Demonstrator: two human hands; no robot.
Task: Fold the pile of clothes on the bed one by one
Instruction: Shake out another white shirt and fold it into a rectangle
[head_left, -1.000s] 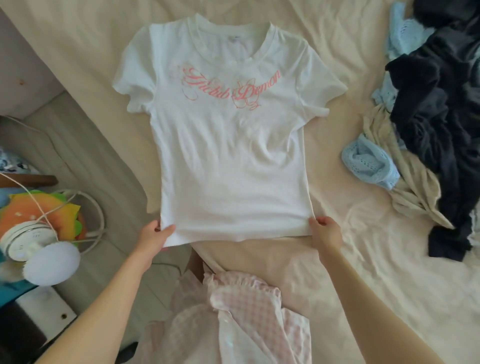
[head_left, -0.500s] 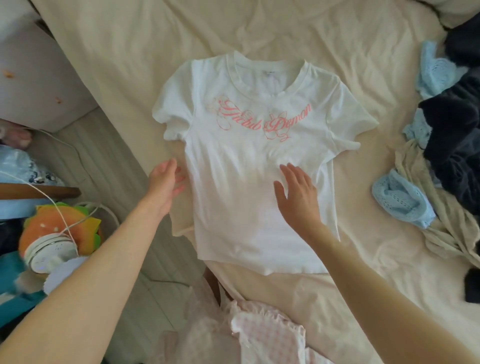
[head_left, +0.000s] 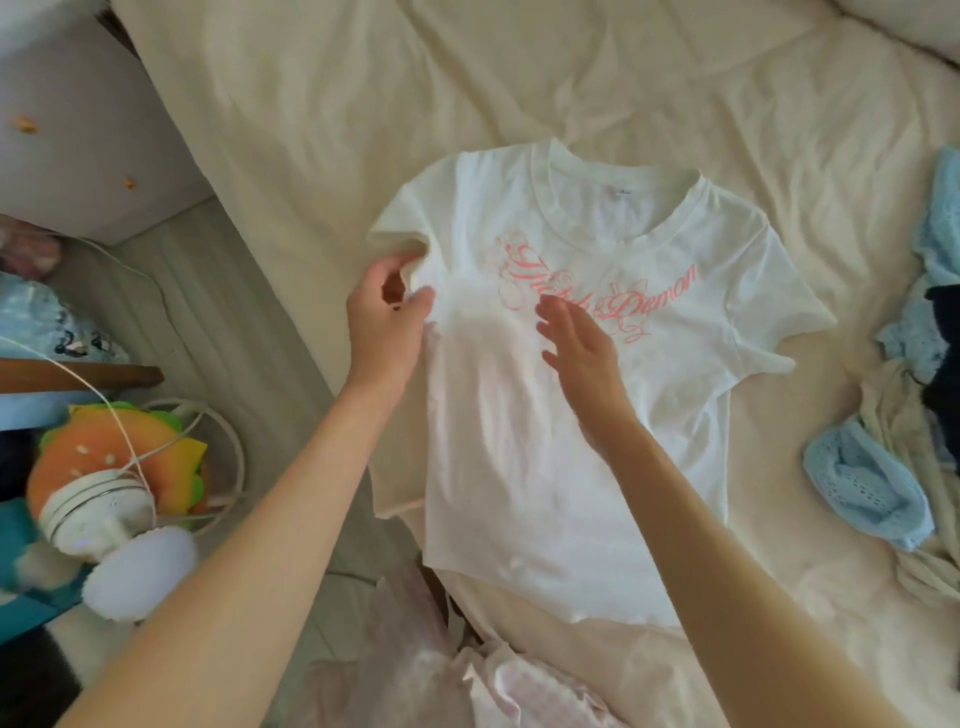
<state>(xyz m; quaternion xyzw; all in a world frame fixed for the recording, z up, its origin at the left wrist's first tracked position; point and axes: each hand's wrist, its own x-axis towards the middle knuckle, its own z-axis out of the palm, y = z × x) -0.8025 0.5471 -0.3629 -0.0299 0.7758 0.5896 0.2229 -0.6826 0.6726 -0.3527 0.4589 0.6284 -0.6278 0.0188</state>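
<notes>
**White T-shirt flat on bed, left hand at sleeve seam**

T-shirt (head_left: 587, 415) lies front up on the cream bed sheet (head_left: 519, 78), collar toward the far side of the bed, hem toward the person. Pink script print runs across the chest.

Left hand (head_left: 384, 322): at the T-shirt's left edge, just below the short sleeve. Thumb and fingers (head_left: 421, 301) curled, pinching the cloth at the underarm seam; the fabric bunches there.

Right hand (head_left: 582, 348): over the middle of the T-shirt, just below the print. Fingers straight and slightly spread, palm facing down toward the cloth. Cannot tell whether it touches the fabric or hovers just above it.

Right of the T-shirt, well apart from it: a pile of clothes (head_left: 914, 415), light blue knit, cream and dark pieces mixed together.

Near side of the T-shirt, below the hem: pink checked garment (head_left: 519, 686).

Left of the T-shirt, off the bed: a small white fan (head_left: 114, 540) with cord, in front of an orange cushion (head_left: 104, 447).
</notes>
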